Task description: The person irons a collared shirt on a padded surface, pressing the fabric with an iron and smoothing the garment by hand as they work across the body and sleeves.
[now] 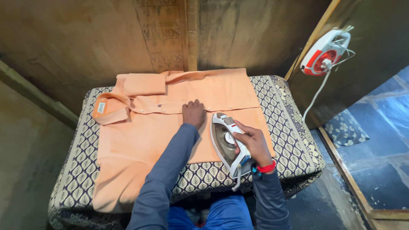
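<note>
An orange button-up shirt lies flat on a padded table, collar to the left. My left hand rests palm-down on the shirt's button strip, fingers together. My right hand grips the handle of a white and grey clothes iron, which sits on the shirt's right part just right of my left hand. A red band circles my right wrist. Both arms wear blue-grey sleeves.
The table wears a patterned cover with leaf motifs. A red and white extension reel hangs on the wooden wall at the right, its white cord trailing down. A plywood wall stands behind the table. Stone floor lies to the right.
</note>
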